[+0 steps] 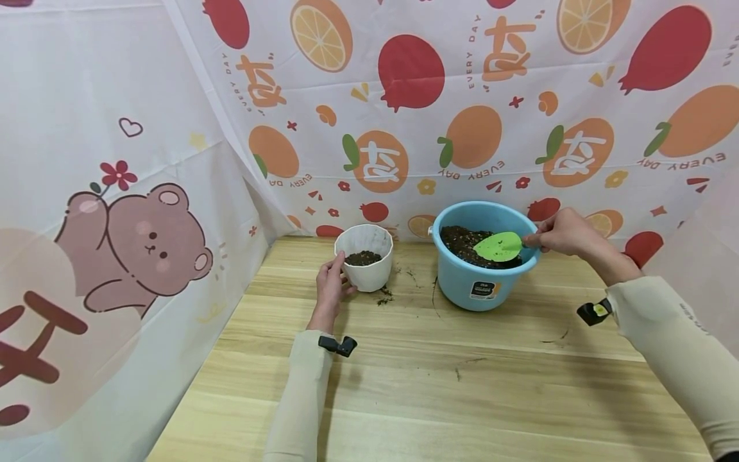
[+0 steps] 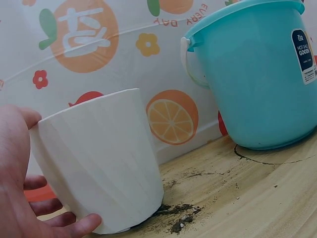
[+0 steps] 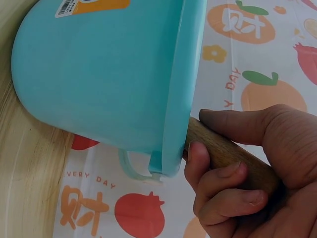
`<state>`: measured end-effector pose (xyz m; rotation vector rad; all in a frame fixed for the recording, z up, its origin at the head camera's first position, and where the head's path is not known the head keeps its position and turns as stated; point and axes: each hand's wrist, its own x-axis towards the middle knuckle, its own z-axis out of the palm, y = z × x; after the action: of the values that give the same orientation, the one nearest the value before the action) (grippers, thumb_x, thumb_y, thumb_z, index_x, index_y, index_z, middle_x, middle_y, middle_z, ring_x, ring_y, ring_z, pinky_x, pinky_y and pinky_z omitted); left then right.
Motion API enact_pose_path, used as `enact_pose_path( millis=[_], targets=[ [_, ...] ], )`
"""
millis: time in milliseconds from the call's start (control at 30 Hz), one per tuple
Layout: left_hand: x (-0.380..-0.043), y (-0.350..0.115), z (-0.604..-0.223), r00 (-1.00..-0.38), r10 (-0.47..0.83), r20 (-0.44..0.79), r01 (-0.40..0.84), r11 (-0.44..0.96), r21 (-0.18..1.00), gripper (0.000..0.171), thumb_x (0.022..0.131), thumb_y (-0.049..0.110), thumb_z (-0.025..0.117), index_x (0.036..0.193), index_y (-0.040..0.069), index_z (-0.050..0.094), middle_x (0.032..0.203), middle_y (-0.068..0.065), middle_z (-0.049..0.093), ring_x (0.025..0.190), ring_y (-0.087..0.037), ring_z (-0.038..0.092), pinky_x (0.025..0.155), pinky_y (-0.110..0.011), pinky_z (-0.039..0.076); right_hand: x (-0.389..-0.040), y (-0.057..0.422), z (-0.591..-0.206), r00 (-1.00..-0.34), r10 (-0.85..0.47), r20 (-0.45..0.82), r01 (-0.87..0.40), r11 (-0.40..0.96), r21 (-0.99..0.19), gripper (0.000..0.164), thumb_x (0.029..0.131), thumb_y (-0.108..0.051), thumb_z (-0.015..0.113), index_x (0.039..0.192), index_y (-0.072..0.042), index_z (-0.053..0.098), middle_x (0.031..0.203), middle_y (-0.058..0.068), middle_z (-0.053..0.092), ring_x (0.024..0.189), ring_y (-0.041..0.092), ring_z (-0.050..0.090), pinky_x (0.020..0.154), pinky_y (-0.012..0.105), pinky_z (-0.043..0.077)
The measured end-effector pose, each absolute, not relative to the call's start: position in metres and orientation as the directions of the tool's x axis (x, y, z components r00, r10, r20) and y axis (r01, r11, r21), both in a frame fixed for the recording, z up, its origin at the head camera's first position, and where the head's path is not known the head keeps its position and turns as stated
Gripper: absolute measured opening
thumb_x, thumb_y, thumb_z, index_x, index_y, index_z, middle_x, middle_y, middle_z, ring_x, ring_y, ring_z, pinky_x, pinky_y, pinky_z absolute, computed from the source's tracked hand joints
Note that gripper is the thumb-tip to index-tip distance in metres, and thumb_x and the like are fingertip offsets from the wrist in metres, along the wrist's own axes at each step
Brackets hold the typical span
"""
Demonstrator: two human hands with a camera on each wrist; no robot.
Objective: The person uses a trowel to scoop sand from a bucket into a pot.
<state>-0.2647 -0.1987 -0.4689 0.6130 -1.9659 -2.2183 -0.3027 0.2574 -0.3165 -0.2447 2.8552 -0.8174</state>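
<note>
A white plant pot (image 1: 366,278) with some dark soil (image 1: 362,258) inside stands at the back of the table. My left hand (image 1: 330,287) holds its left side; in the left wrist view the thumb lies at the rim and the fingers curl around the lower wall. To the right is a light blue bucket (image 1: 479,290) with a good amount of soil (image 1: 458,244). My right hand (image 1: 562,232) grips a garden trowel by its wooden handle (image 3: 233,161), over the bucket's right rim. The trowel's green blade (image 1: 500,247) overlaps the soil in the bucket.
Spilled soil (image 2: 181,215) lies beside the pot, with more specks scattered across the wooden table (image 1: 398,378). A fruit-print sheet (image 1: 416,141) hangs right behind the pot and bucket. Another sheet with a bear (image 1: 150,244) hangs at the left.
</note>
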Motion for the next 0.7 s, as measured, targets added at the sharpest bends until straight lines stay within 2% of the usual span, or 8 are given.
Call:
enact_pose_path(
  millis=[333,700],
  targets=[
    [-0.265,-0.200,-0.471,-0.913,-0.343,-0.222,-0.178,-0.156,0.972,0.071,0.098,0.061,0.054,0.145,0.009,0.043,0.138,-0.010,0.046,0.111,-0.026,0.055,0.093,-0.043,0.059,-0.305,0.250,-0.317,-0.973,-0.215,-0.088,-0.139,0.844,-0.519,0.038,0.090,-0.031,0.076,0.072,0.003,0.074,0.055,0.001,0.060,0.059,0.018,0.042,0.051,0.029,0.030],
    [-0.265,-0.201,-0.471,-0.912,-0.348,-0.217,-0.172,-0.155,0.973,0.069,0.097,0.061,0.055,0.142,0.010,0.045,0.140,-0.012,0.047,0.108,-0.025,0.056,0.083,-0.036,0.060,-0.304,0.242,-0.315,-0.969,-0.233,-0.083,-0.157,0.837,-0.524,0.038,0.088,-0.028,0.078,0.064,0.001,0.073,0.050,0.000,0.053,0.053,0.015,0.037,0.049,0.028,0.029]
  ],
)
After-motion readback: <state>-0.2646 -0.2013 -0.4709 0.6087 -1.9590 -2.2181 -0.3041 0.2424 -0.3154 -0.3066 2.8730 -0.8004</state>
